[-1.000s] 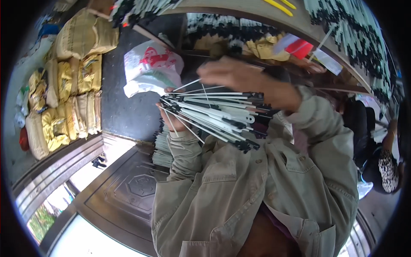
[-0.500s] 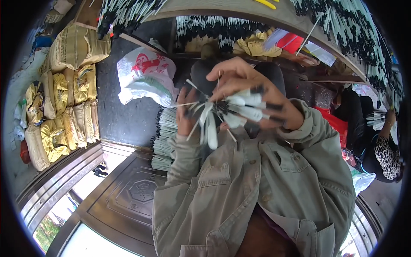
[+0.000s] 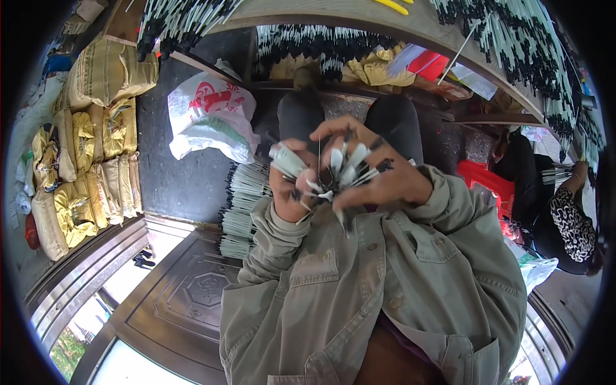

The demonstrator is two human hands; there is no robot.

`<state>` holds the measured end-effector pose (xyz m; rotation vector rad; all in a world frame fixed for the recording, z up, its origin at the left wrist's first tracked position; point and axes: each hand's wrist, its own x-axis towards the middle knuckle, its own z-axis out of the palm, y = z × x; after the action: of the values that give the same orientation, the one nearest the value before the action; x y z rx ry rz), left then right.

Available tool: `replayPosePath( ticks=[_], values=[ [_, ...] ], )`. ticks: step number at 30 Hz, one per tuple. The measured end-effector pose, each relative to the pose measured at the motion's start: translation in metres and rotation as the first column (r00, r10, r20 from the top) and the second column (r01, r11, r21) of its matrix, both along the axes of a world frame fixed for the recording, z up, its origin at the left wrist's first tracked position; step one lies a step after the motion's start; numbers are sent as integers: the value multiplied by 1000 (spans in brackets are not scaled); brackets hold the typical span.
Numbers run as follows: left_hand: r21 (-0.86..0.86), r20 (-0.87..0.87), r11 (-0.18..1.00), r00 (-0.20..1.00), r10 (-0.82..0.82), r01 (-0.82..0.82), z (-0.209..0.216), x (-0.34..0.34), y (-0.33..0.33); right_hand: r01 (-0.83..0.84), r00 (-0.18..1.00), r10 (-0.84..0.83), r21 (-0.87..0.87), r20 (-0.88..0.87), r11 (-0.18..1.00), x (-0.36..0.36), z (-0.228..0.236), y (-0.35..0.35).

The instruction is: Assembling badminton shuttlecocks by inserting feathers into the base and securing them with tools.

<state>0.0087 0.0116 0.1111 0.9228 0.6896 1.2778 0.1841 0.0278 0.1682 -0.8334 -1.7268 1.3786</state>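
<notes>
Between my two hands, in front of my chest, is a bundle of thin white strips with black ends [image 3: 350, 170], fanned out in all directions and partly blurred. My left hand [image 3: 290, 186] is closed on its left side, with white strips sticking up past the thumb. From the right, my right hand [image 3: 382, 183] curls around the bundle, fingers over the top and thumb below. A thin, upright line like a thread or wire [image 3: 319, 138] shows by the right fingertips. The bundle's middle is mostly hidden by fingers.
Beside my left forearm lies a stack of similar white strips [image 3: 244, 199]. A white plastic bag [image 3: 212, 115] stands beyond it. More black-ended strips [image 3: 507, 45] cover the table ahead. Brown sacks [image 3: 96, 167] are piled at left. A red stool [image 3: 487, 179] and another person [image 3: 571, 224] are at right.
The bundle has turned in my hands, its strips now pointing differently. My left hand has come in closer around it. The whole view has shifted slightly.
</notes>
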Motion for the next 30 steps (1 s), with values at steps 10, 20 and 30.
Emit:
replayPosePath(
  ticks=[10, 20, 30],
  values=[
    [-39, -107, 957, 951, -290, 288, 16, -23, -3, -43, 993, 50, 68, -107, 997, -2, -2, -1],
    [-38, -334, 915, 858, -391, 402, 13, -32, -5, -139, 990, 135, 149, 35, 979, -11, 8, -1],
    [-25, -181, 799, 784, -594, 600, 16, -46, 13, -76, 993, 54, 205, 110, 976, -13, 4, -5]
  ],
)
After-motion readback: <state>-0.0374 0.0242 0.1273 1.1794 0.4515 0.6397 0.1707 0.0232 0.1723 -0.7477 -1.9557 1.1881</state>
